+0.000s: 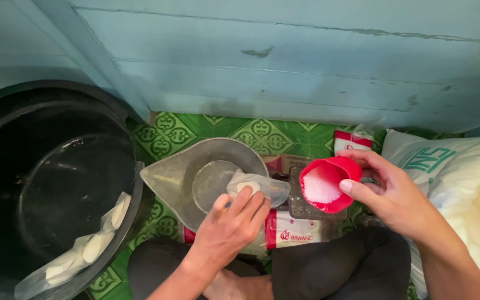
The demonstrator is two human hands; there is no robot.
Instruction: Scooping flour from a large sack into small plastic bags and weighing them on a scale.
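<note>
Far left: a large round black plastic tub (51, 183) fills the left side of the frame; a clear plastic bag of white oval pieces (79, 253) hangs over its lower right rim.
Centre: a grey metal scoop-shaped scale pan (187, 172) sits on the green patterned floor mat (212, 130), its spout pointing left.
Left hand: the left hand (229, 228) comes up from the bottom centre, fingers closed on a small clear plastic bag holding a white piece (256, 189) at the pan's right rim.
Right of centre: a small red plastic cup filled with white granules (329, 183) is held tilted, just right of the small bag.
Right hand: the right hand (395, 200) pinches the cup's right rim between thumb and fingers.
Far right: a big white woven sack (462, 189) lies at the frame's right edge, touching the right forearm.
Bottom: red-and-white printed packets (293, 230) lie under the hands, above dark trouser knees (340, 269).
</note>
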